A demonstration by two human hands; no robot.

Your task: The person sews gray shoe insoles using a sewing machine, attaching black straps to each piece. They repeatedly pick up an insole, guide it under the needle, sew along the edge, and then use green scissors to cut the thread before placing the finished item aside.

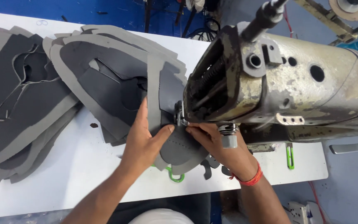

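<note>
Both hands press flat on the grey piece (179, 145) at the frame's middle, under the sewing machine (278, 83). Left hand (143, 143) and right hand (216, 145) have fingers spread, gripping nothing. It looks thin, bendy and light; best held flat near its edges.

Both hands pressed a grey shoe-upper piece (179, 147) flat under the sewing machine (278, 87) head: the left hand (143, 141) at its nine o'clock, the right hand (216, 145) at three. Stacked grey cut pieces (25, 103) lay on the white surface (83, 166) toward nine o'clock.
</note>
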